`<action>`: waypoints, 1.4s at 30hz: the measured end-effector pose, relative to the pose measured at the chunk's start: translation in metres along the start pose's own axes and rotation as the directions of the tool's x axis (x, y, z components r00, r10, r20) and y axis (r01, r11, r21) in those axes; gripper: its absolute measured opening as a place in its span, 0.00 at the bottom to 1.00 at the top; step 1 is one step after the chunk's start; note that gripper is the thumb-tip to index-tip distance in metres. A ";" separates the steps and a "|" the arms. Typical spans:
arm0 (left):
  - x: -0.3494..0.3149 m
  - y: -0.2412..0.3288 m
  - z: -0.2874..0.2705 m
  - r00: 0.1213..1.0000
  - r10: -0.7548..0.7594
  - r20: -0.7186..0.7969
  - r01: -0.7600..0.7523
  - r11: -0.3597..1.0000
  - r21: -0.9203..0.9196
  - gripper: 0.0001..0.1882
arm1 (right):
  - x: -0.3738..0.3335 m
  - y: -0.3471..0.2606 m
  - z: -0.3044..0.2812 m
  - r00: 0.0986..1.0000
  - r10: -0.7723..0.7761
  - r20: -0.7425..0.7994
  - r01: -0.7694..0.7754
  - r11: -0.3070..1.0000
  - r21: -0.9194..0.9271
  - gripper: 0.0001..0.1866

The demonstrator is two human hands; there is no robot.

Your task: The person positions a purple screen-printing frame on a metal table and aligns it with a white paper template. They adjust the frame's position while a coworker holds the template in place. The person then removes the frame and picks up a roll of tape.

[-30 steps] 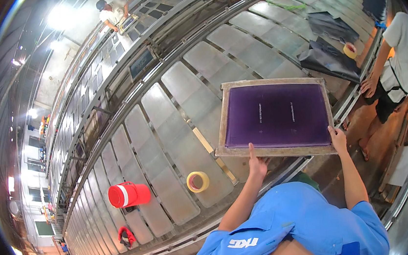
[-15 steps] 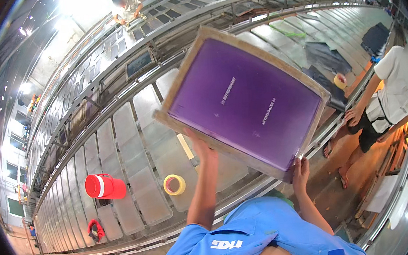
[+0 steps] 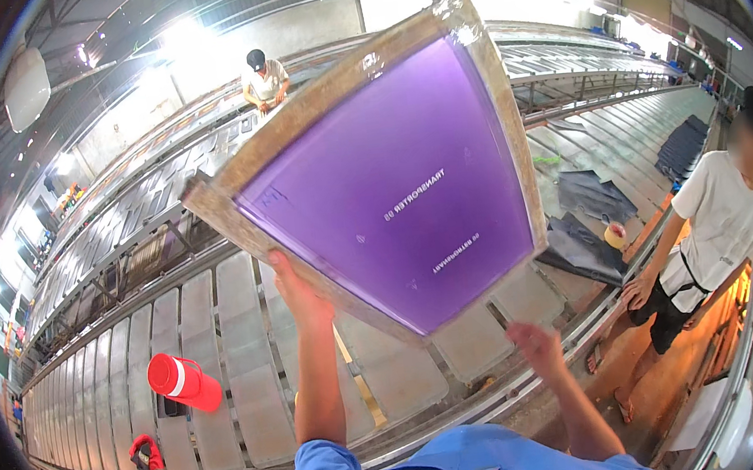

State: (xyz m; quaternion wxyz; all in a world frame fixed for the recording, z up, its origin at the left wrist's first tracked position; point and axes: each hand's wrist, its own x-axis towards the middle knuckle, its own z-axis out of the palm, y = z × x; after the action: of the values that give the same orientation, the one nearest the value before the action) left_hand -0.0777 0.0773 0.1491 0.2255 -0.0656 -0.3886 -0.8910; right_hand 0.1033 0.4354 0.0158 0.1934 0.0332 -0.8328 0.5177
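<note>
A screen-printing frame (image 3: pixel 382 198) with purple mesh and a worn, light-brown rim is tilted up in front of me above the long table. My left hand (image 3: pixel 300 292) is closed on its lower left rim, the thumb showing and the other fingers hidden behind the frame. Clear tape covers the frame's top corner, and small pale lettering shows on the mesh. Below the frame's right part, my right hand (image 3: pixel 537 346) is apart from it. It holds nothing that I can see, its fingers loosely spread and slightly blurred.
Flat grey panels (image 3: pixel 255 383) line the table. On them stand a red jug (image 3: pixel 184 383) with a white band and a red-and-black item (image 3: pixel 146 456). Dark sheets (image 3: pixel 582 247) and a tape roll (image 3: pixel 615 236) lie to the right. One person (image 3: pixel 719 211) stands right; another (image 3: pixel 266 82) works farther back.
The frame has turned and tipped more upright, its top rising toward the upper part of the view. My right hand has let go of its lower corner. My left hand keeps its hold.
</note>
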 end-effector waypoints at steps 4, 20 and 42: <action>0.004 0.034 0.012 0.992 0.100 0.078 -0.105 0.993 0.058 0.45 | 0.065 -0.037 -0.062 0.958 -0.212 -0.191 0.187 0.972 -0.141 0.11; 0.008 0.085 -0.002 0.998 -0.047 0.045 0.045 0.998 0.042 0.42 | 0.057 -0.030 -0.078 0.996 0.094 -0.006 -0.087 0.937 0.338 0.32; -0.266 -0.210 0.308 0.062 0.171 0.983 0.485 0.856 -0.180 0.47 | -0.347 -0.133 -0.231 0.398 0.610 -0.685 0.082 0.720 0.689 0.48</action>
State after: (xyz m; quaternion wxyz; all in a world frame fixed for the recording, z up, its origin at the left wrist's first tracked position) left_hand 0.0453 0.5184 0.1442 -0.2253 -0.6571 -0.2102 -0.6879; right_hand 0.5238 0.5259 0.0957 0.4821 -0.3235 -0.3720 0.7243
